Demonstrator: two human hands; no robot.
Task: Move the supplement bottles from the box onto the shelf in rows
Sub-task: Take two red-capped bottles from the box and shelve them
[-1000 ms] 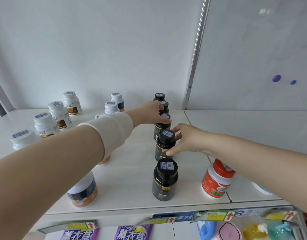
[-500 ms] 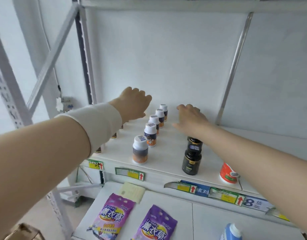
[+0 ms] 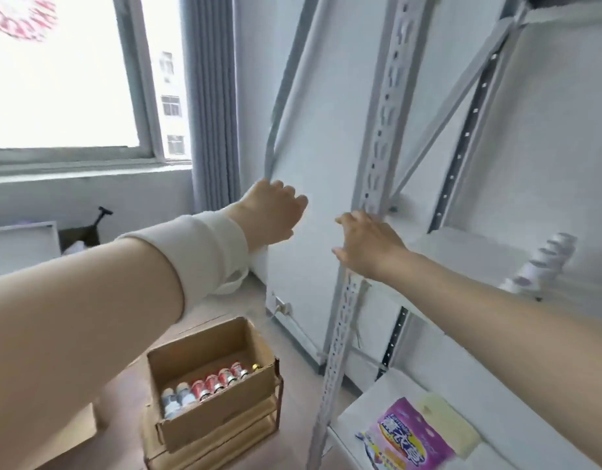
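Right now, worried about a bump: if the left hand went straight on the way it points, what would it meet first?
Probably the white wall beyond the left hand; the grey pipe runs just beside that line. Depth is unclear.

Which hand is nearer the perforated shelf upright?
Right. The right hand is in front of the upright; the left hand hangs clear to its left.
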